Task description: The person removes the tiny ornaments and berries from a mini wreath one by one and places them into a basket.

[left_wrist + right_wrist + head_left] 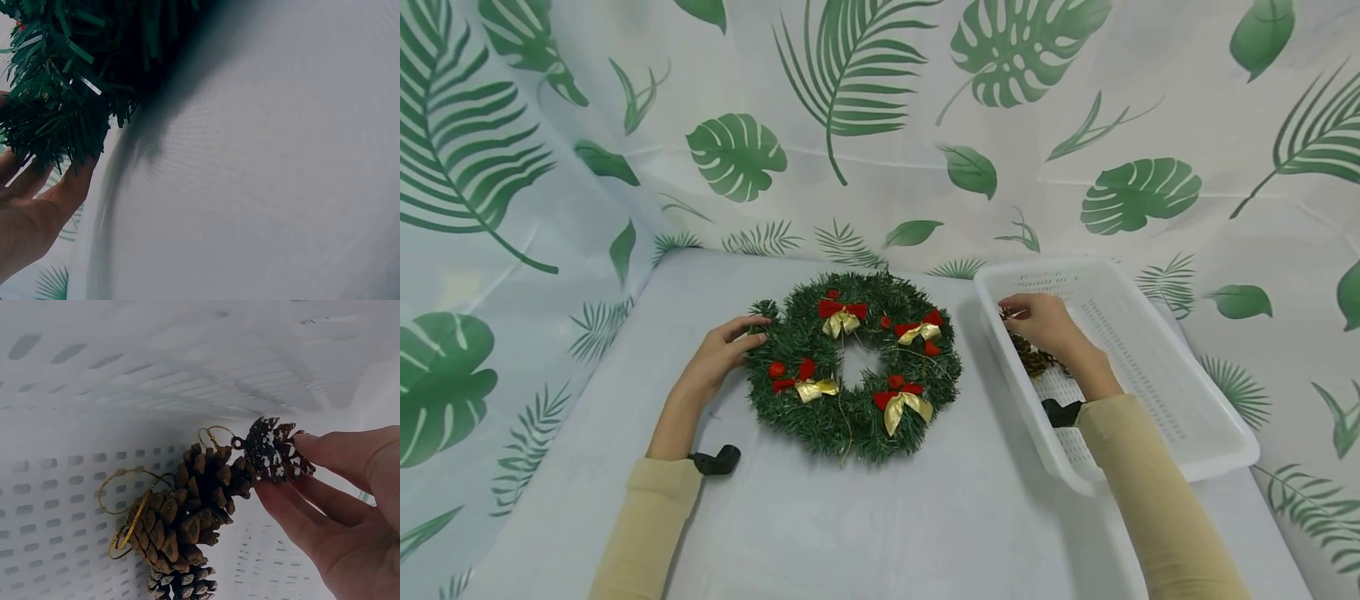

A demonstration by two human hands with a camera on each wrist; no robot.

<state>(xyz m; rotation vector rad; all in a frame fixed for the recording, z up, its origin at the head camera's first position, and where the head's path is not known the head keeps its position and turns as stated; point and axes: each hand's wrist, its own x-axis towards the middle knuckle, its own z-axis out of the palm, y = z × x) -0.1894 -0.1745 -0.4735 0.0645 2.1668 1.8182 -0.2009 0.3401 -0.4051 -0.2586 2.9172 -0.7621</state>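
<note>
Wreath (801,421) has its bows (906,407), pinecones (165,531) to go I reckon; right hand (1051,327) pinches one in the basket (1157,350), left hand (718,354) lightly touches greenery

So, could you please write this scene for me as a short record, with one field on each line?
Left hand: at the wreath's left edge, fingertips partly hidden by greenery
Right hand: pinches a dark pinecone with white patches inside the basket
Wreath: green, lying flat, with four red and gold bows
Basket: white, perforated, to the right of the wreath
Other pinecones: in the basket, gold loops visible
Surface: white-covered table
Backdrop: white cloth with green leaf print
</note>
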